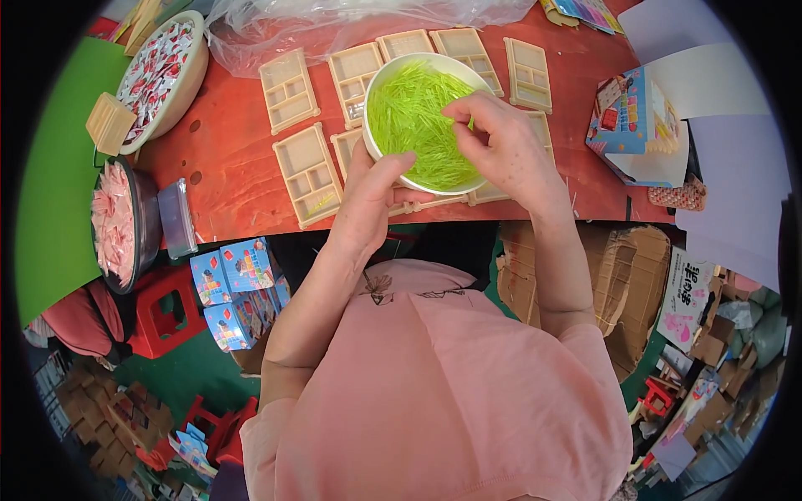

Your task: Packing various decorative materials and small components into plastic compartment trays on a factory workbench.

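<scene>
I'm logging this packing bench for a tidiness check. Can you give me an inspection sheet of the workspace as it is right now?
Surface: red table, mostly covered; a green sheet lies at its left end.
Job's things: white bowl of green sticks; beige compartment trays laid in rows around and under it.
Clutter: bowl of red-and-white packets, metal bowl of pink packets, clear plastic bag, colourful box, white sheets.
Hands: left hand grips the bowl's near rim; right hand reaches in, fingers pinched at the sticks.
Cables: nothing seen.
Surroundings: small blue boxes, red stools, flattened cardboard below the table.
</scene>
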Action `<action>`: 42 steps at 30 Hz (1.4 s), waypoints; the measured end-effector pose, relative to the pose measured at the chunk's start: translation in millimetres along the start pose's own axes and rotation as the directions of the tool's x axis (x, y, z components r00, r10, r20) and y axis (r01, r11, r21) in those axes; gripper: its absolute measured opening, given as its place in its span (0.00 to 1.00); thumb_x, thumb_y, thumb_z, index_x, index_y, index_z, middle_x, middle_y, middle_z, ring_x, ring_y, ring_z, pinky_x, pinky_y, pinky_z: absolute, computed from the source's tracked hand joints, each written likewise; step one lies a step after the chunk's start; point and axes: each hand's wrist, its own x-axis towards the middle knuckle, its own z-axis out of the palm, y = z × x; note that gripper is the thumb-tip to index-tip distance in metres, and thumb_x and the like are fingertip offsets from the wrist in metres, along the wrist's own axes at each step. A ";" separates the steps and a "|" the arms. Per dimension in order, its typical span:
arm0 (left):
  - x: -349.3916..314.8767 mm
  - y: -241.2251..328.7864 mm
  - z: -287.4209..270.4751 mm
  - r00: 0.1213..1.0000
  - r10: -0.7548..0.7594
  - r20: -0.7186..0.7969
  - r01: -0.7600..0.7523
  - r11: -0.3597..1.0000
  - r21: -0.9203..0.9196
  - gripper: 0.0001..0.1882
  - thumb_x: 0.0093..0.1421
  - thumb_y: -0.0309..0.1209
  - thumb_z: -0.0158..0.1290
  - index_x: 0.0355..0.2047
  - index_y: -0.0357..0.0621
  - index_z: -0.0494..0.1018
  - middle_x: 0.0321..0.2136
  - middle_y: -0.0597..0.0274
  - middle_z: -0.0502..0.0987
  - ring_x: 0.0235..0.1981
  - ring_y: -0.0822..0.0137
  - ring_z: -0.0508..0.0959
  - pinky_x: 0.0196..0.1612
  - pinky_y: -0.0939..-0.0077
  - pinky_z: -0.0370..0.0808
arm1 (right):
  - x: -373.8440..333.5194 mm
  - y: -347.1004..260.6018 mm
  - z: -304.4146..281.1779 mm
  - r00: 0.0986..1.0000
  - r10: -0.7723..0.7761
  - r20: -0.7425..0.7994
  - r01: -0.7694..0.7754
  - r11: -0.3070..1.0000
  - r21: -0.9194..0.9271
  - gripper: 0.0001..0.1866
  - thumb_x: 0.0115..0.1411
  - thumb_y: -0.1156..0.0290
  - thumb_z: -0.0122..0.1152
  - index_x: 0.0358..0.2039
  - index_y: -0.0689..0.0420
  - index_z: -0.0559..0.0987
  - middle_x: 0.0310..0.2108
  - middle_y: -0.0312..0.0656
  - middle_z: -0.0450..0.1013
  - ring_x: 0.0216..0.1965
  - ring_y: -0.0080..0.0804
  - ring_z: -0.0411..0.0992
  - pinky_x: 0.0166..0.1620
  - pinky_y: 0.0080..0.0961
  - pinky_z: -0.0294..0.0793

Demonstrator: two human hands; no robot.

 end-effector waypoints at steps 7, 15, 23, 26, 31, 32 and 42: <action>0.7 0.4 -5.3 1.000 -0.011 -0.014 0.011 1.000 0.005 0.32 0.62 0.31 0.54 0.62 0.36 0.54 0.53 0.48 0.71 0.47 0.60 0.81 0.36 0.70 0.87 | 3.6 4.8 -4.8 0.998 -0.065 -0.013 0.064 0.996 -0.069 0.04 0.62 0.77 0.60 0.37 0.61 0.79 0.35 0.47 0.76 0.34 0.46 0.76 0.37 0.36 0.75; -11.7 8.9 -12.6 0.999 0.009 -0.043 -0.009 1.000 0.001 0.31 0.63 0.30 0.51 0.65 0.36 0.56 0.54 0.49 0.73 0.47 0.59 0.82 0.36 0.70 0.88 | 18.2 55.6 -33.5 0.967 0.085 -0.239 -0.102 0.993 -0.059 0.06 0.64 0.73 0.59 0.39 0.61 0.78 0.33 0.45 0.75 0.35 0.40 0.75 0.38 0.33 0.74; -21.5 18.2 -20.4 0.994 0.043 -0.097 -0.042 0.999 0.009 0.29 0.64 0.29 0.49 0.64 0.37 0.56 0.54 0.49 0.74 0.46 0.58 0.83 0.36 0.70 0.88 | 24.9 114.6 -16.4 0.996 0.042 -0.078 -0.075 0.869 -0.489 0.08 0.66 0.70 0.57 0.42 0.58 0.80 0.38 0.46 0.76 0.40 0.46 0.76 0.41 0.37 0.75; -24.1 18.3 -24.0 0.993 0.058 -0.106 -0.058 0.998 0.003 0.29 0.64 0.29 0.49 0.64 0.36 0.56 0.53 0.49 0.74 0.45 0.58 0.83 0.36 0.70 0.88 | 27.3 86.4 -15.7 0.984 -0.011 -0.176 -0.040 0.959 -0.281 0.09 0.65 0.67 0.60 0.41 0.58 0.81 0.38 0.43 0.76 0.39 0.45 0.76 0.41 0.37 0.75; -23.3 13.0 -25.8 0.993 0.069 -0.099 -0.072 0.997 -0.031 0.28 0.63 0.28 0.50 0.63 0.38 0.57 0.53 0.50 0.74 0.45 0.60 0.82 0.35 0.71 0.87 | 15.7 -11.9 -12.1 0.987 0.013 0.163 0.015 0.985 -0.171 0.15 0.60 0.59 0.67 0.39 0.57 0.82 0.38 0.44 0.76 0.40 0.47 0.77 0.41 0.40 0.76; -23.4 11.3 -26.7 0.993 0.070 -0.100 -0.075 0.996 -0.042 0.28 0.63 0.28 0.50 0.63 0.38 0.57 0.53 0.50 0.74 0.45 0.60 0.82 0.35 0.71 0.87 | 13.1 -23.5 -5.2 0.969 -0.018 0.247 0.112 0.923 -0.369 0.17 0.58 0.56 0.68 0.38 0.57 0.82 0.37 0.44 0.76 0.39 0.46 0.77 0.41 0.40 0.76; -31.0 11.9 -30.7 0.994 0.071 -0.086 -0.075 0.996 -0.049 0.29 0.63 0.29 0.52 0.63 0.38 0.56 0.54 0.52 0.73 0.46 0.63 0.82 0.36 0.73 0.87 | 8.0 -35.2 21.9 0.985 -0.043 0.166 0.070 0.985 -0.156 0.08 0.61 0.69 0.64 0.36 0.60 0.79 0.32 0.45 0.75 0.35 0.47 0.77 0.37 0.38 0.74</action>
